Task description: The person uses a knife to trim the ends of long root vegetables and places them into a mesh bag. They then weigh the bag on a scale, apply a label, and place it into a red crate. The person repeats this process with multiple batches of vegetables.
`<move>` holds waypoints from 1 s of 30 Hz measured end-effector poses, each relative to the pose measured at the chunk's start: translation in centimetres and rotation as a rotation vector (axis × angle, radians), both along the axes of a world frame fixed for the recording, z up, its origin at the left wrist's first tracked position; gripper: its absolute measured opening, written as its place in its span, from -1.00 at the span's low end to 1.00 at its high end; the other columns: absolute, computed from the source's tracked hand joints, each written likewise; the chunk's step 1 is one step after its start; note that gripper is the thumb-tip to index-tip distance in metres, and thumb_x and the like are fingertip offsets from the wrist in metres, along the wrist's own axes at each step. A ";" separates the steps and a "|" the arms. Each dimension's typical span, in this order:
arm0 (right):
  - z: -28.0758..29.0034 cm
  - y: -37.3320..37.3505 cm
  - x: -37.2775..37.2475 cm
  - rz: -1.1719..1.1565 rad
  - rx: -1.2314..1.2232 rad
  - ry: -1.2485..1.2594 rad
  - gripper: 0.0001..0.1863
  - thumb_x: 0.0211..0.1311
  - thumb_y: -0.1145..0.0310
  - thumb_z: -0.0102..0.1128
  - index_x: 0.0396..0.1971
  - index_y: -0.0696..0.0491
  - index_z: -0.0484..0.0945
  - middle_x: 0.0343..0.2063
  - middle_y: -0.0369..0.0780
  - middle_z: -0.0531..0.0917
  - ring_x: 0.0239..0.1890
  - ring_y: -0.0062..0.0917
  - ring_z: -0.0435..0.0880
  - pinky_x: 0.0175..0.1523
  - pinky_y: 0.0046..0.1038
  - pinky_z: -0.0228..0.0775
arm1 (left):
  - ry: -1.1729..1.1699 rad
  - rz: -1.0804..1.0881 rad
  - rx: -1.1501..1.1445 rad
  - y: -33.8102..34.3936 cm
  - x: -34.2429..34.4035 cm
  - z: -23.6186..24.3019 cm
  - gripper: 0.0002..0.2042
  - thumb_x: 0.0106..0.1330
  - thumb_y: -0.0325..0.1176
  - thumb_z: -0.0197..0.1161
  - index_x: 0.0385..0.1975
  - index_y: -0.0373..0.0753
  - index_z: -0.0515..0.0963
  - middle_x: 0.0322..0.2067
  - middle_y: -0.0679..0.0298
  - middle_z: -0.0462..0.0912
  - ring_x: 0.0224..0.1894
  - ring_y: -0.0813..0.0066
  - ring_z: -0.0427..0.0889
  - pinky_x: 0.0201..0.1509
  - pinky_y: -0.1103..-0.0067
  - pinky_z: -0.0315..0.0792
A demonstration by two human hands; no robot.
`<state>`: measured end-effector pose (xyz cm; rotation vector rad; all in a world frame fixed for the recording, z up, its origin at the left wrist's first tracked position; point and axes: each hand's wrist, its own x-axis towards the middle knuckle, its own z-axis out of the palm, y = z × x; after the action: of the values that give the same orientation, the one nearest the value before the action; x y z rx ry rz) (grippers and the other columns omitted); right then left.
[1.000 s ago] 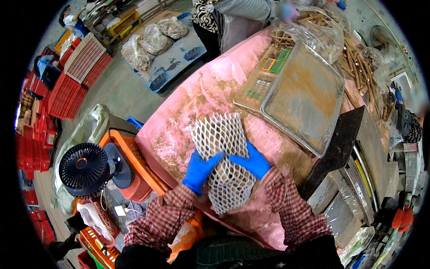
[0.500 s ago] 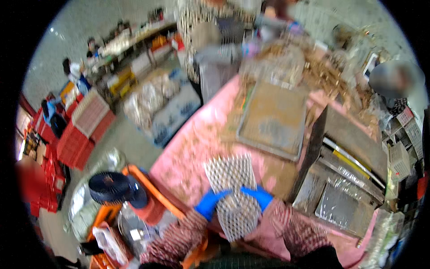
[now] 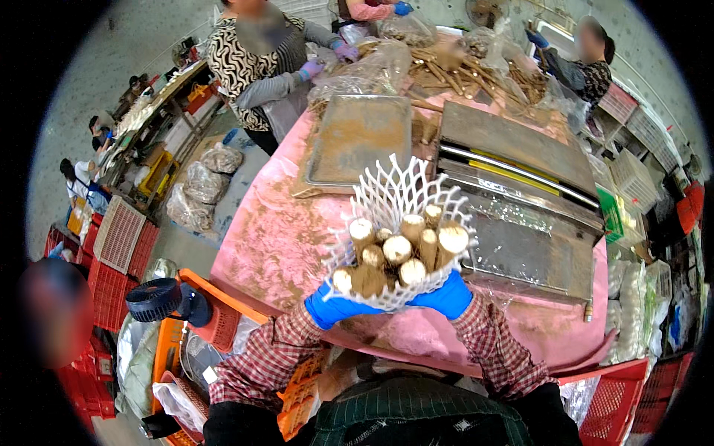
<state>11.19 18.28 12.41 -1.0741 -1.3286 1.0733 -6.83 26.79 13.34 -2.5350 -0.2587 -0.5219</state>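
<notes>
A bundle of several cut, pale brown root sticks [image 3: 398, 253] stands end-on toward the camera, wrapped in a white foam net sleeve [image 3: 394, 195]. My left hand [image 3: 332, 306], in a blue glove, grips the bundle's lower left side. My right hand [image 3: 446, 297], also blue-gloved, grips its lower right side. Both hold it raised above the near edge of a table covered in pink plastic [image 3: 275, 238].
A dusty metal tray [image 3: 358, 137] and a grey sealing machine [image 3: 520, 193] sit on the table. Piles of root sticks in clear bags [image 3: 461, 67] lie at the far end, where other people work. Orange crates [image 3: 223, 320], a black fan [image 3: 160, 299] and red crates [image 3: 111, 290] stand left.
The net-wrapped bundle, earlier lying flat on the table under both hands, is now lifted and turned so its cut ends face the camera. The view has tilted up toward the far end.
</notes>
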 end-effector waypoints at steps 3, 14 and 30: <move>-0.9 -0.5 0.8 -0.248 0.488 -1.069 -0.23 -0.28 0.28 0.29 0.01 0.03 0.09 0.01 -0.20 0.20 0.04 -0.41 0.18 0.13 -0.43 0.00 | 0.376 0.405 1.947 -0.4 1.0 -0.9 -0.69 0.18 -0.21 -0.18 -0.12 -0.19 0.23 -0.12 0.18 0.28 -0.09 0.35 0.31 -0.01 0.42 0.25; -5.3 0.4 3.7 -0.226 0.468 -1.236 -0.27 -0.21 0.25 0.23 0.01 0.09 0.09 -0.01 -0.17 0.21 0.03 -0.39 0.19 0.13 -0.39 -0.01 | 1.035 0.787 3.643 -1.5 1.7 2.9 -0.64 0.14 -0.41 -0.11 -0.03 -0.28 0.14 -0.08 0.23 0.27 -0.05 0.47 0.27 0.02 0.55 0.19; 4.6 4.1 3.8 0.107 -0.545 0.941 -0.53 0.03 0.19 -0.01 -0.08 0.13 0.25 -0.16 -0.17 0.42 -0.19 -0.45 0.46 -0.06 -0.40 0.28 | 0.643 0.053 3.788 5.9 5.8 6.9 -0.43 0.00 0.05 0.06 -0.07 -0.22 0.25 -0.14 0.20 0.38 -0.11 0.44 0.38 -0.03 0.49 0.26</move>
<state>14.99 22.34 17.02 -0.6900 -0.3387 1.7821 -1.03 32.69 20.19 -4.4435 -1.9861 -1.0590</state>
